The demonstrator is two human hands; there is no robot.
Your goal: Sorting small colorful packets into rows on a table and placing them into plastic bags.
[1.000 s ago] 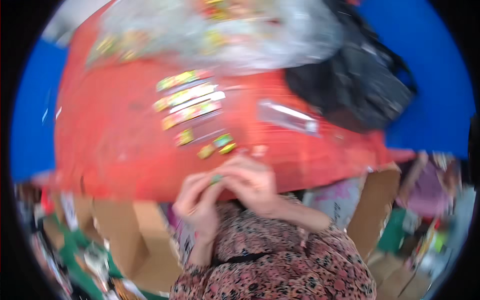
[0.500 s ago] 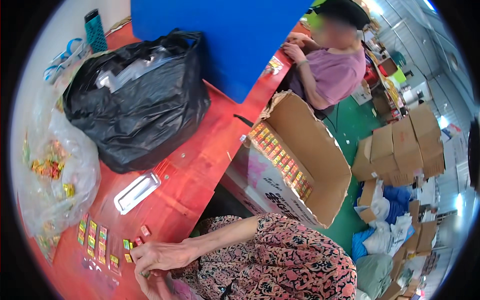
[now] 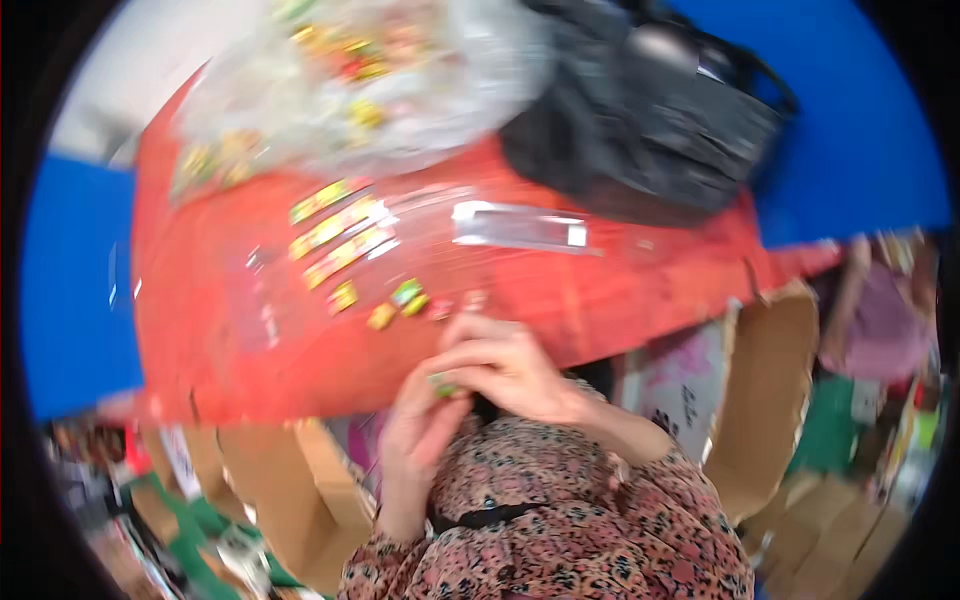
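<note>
My left hand (image 3: 418, 425) and my right hand (image 3: 510, 368) meet at the table's near edge, both closed, with the fingertips together. Pinched between them is a small green wrapped piece (image 3: 443, 388), mostly hidden by the fingers. Just beyond lie loose small wrapped pieces, among them a green-and-yellow one (image 3: 407, 293), a yellow one (image 3: 381, 316) and a red one (image 3: 440, 309). Farther left, similar yellow-and-red pieces sit in rows (image 3: 335, 225), with a single piece (image 3: 343, 296) at their near end. Motion blur hides the finer detail.
A clear plastic bag (image 3: 470, 100) of wrapped pieces and a black plastic bag (image 3: 650, 130) stand along the far side of the red table (image 3: 590, 300). A clear tray (image 3: 520, 228) lies before them. Open cardboard boxes (image 3: 765, 400) flank me; another person (image 3: 880, 320) is at right.
My view has swung left, so the table now lies straight across in front of me. Both hands now show, still together around a small piece. The piece rows appear to stay put.
</note>
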